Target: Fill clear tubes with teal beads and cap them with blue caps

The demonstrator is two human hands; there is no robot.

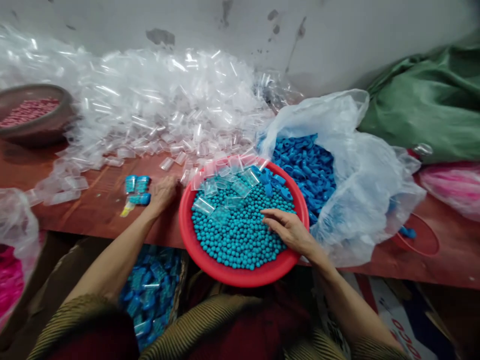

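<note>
A red basin (185,240) at the table's front edge holds many small teal beads (232,240). Several clear plastic tubes (236,202) and blue plastic pieces (273,182) lie on the beads. My right hand (288,229) hovers over the basin's right side, fingers stretched out and slightly apart, with nothing visible in them. My left hand (164,194) is low over the tabletop, left of the basin; its fingers are blurred. Beside it are several blue-capped tubes filled with beads (141,185) and a small yellow-tipped piece (127,208).
Behind spreads a large heap of clear tubes (157,100). A white plastic bag (348,150) of blue parts (303,175) stands right of the basin. A bowl of pink beads (33,130) sits far left. Below the table is a box of filled blue tubes (152,290); a green sack (427,100) lies at right.
</note>
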